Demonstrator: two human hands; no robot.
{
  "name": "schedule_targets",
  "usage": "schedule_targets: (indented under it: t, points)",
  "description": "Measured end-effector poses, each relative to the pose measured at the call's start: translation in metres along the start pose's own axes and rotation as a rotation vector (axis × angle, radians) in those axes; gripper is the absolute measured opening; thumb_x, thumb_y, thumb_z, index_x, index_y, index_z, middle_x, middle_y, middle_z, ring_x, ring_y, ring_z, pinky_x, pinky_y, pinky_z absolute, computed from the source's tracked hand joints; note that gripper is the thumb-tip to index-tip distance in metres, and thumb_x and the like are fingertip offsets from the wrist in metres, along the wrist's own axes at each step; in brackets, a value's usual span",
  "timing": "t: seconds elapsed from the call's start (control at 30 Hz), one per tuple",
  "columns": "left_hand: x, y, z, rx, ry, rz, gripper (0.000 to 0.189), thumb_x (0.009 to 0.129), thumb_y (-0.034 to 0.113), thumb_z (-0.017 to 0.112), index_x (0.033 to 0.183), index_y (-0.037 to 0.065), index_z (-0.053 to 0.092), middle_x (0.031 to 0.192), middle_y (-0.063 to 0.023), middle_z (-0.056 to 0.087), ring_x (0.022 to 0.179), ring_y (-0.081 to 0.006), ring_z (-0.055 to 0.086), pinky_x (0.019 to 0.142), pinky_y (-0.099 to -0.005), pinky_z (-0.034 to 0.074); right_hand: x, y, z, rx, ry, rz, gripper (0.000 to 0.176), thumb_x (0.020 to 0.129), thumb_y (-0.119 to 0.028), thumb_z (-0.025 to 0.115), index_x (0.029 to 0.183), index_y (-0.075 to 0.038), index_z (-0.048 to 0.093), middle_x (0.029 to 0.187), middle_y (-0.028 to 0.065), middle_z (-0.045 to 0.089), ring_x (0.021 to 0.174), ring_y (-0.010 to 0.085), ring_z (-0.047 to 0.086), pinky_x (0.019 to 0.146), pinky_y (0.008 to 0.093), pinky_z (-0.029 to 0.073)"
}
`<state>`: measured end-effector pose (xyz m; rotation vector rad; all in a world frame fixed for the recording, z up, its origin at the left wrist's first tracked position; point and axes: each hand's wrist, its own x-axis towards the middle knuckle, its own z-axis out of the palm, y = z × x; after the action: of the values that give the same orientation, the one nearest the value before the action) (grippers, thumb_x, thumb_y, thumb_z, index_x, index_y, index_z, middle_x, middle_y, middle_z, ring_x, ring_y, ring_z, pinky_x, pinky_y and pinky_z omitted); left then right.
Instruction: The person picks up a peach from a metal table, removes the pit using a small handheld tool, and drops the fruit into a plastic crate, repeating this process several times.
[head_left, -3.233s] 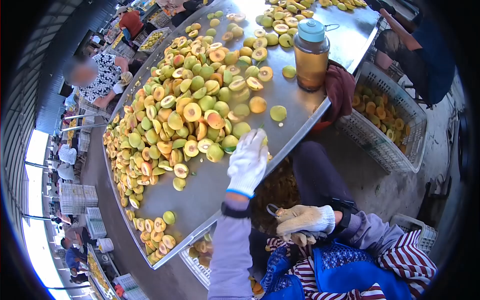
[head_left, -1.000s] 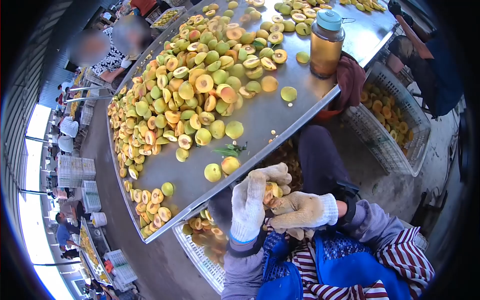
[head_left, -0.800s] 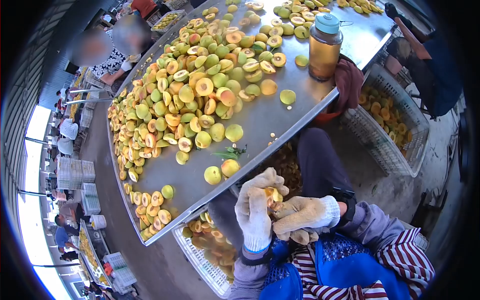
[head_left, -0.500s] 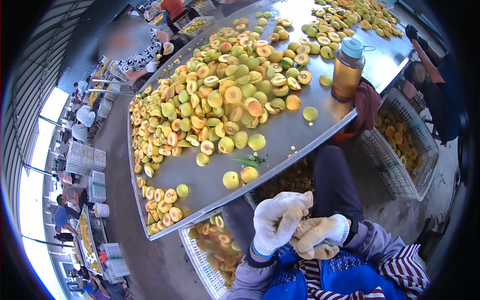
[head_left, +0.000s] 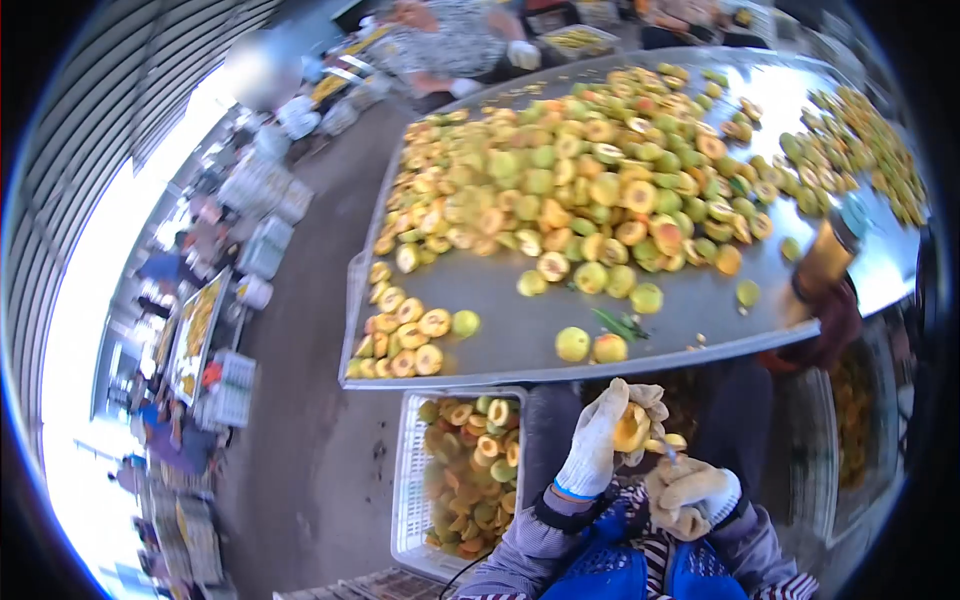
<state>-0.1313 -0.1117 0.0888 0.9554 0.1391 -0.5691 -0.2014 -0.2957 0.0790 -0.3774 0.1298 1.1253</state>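
My left hand (head_left: 602,435), in a white knit glove, is wrapped round a yellow peach half (head_left: 632,428). Close beside it, my gloved right hand (head_left: 692,495) is closed round a small thin tool (head_left: 668,452), whose tip is near a second yellow piece (head_left: 673,441). Both hands are above my lap, just off the table's front edge. On the metal table (head_left: 480,320) lies a large heap of halved peaches (head_left: 560,185), with two peaches and some green leaves (head_left: 620,325) near the edge.
A white crate of peach halves (head_left: 408,500) stands on the floor at my left, another crate (head_left: 880,430) at my right. A blurred bottle (head_left: 828,255) with a blue lid stands at the table's right. People work across the table and at the far left.
The view has swung left, so the table appears further right. My hands have moved apart, and a peach half and a thin tool now show in them.
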Motion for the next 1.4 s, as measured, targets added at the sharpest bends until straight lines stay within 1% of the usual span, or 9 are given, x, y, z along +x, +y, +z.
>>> schedule_targets:
  t: [0.1,0.13,0.2,0.3,0.63,0.77,0.87,0.93,1.4]
  points:
    - [0.007,0.012,-0.069,0.616,0.457,0.253,0.039,0.099,0.042,0.052,0.105,0.006,0.065,0.098,-0.0083,0.069,0.073,-0.0215,0.068,0.056,-0.026,0.051,0.002,0.001,-0.005,-0.01,0.193,-0.133,0.016,0.079,-0.002,0.055,0.065,0.005,0.051,0.051,0.0185,0.049,0.034,0.019,0.038,0.03,0.0288,0.028]
    - [0.011,0.023,-0.096,1.362,0.6,0.511,0.032,0.096,0.038,0.056,0.109,0.01,0.066,0.104,-0.0096,0.069,0.087,-0.0298,0.067,0.074,-0.0365,0.054,0.003,0.002,-0.008,0.012,0.204,-0.181,0.017,0.079,-0.003,0.055,0.065,0.005,0.052,0.051,0.0183,0.05,0.034,0.0204,0.041,0.03,0.0299,0.03]
    - [0.01,0.032,-0.116,1.901,0.655,0.477,0.031,0.092,0.035,0.059,0.112,0.013,0.066,0.115,-0.0128,0.066,0.108,-0.0357,0.06,0.093,-0.0446,0.048,0.014,0.006,-0.005,-0.071,0.26,-0.302,0.017,0.079,-0.003,0.055,0.065,0.005,0.053,0.052,0.0181,0.052,0.035,0.0229,0.044,0.032,0.0319,0.034]
    - [0.051,0.031,-0.113,1.556,0.459,0.46,0.034,0.089,0.035,0.059,0.116,0.015,0.064,0.124,-0.0152,0.061,0.121,-0.0367,0.054,0.1,-0.0449,0.045,0.034,0.005,-0.02,-0.156,0.263,-0.2,0.013,0.08,0.0,0.057,0.068,0.005,0.056,0.06,0.019,0.057,0.039,0.0239,0.05,0.036,0.0322,0.04]
    - [0.171,0.026,-0.123,1.94,0.21,0.115,0.045,0.075,0.03,0.07,0.114,0.009,0.061,0.121,-0.0171,0.056,0.111,-0.0373,0.057,0.089,-0.0472,0.052,0.031,0.005,-0.016,-0.391,0.444,-0.299,0.013,0.087,-0.004,0.06,0.077,0.004,0.062,0.076,0.016,0.068,0.06,0.0214,0.064,0.055,0.0267,0.05]
    - [0.147,0.046,-0.116,1.026,0.258,-0.064,0.044,0.087,0.038,0.065,0.12,0.01,0.06,0.127,-0.0136,0.06,0.102,-0.0261,0.065,0.086,-0.0371,0.051,0.032,0.003,-0.012,-0.524,0.502,-0.281,0.016,0.087,-0.006,0.061,0.074,0.004,0.062,0.069,0.0127,0.067,0.052,0.0196,0.062,0.049,0.0268,0.049]
    - [0.131,0.006,-0.123,0.0,-0.078,0.194,0.046,0.095,0.037,0.06,0.127,0.005,0.054,0.114,-0.0102,0.061,0.102,-0.0203,0.063,0.08,-0.0331,0.054,0.04,0.002,-0.014,-0.593,0.589,-0.302,0.018,0.086,-0.009,0.064,0.072,0.002,0.063,0.065,0.0103,0.065,0.049,0.0179,0.061,0.048,0.0269,0.049]
    - [0.095,0.005,-0.094,0.04,-0.296,0.217,0.045,0.098,0.033,0.058,0.129,0.002,0.051,0.115,-0.0093,0.06,0.103,-0.0195,0.062,0.08,-0.0326,0.054,0.043,-0.001,-0.002,-0.631,0.612,-0.3,0.013,0.086,-0.01,0.066,0.08,0.0,0.059,0.063,0.0086,0.064,0.047,0.0161,0.06,0.046,0.0266,0.049]
    - [0.01,-0.001,-0.004,0.191,0.001,0.178,0.065,0.1,0.054,0.042,0.131,-0.001,0.052,0.114,-0.0195,0.062,0.095,-0.027,0.064,0.083,-0.0365,0.054,0.031,0.0,0.028,-1.15,0.812,-0.621,0.024,0.087,-0.029,0.071,0.099,-0.008,0.065,0.067,0.0034,0.064,0.058,0.0164,0.063,0.055,0.0298,0.049]
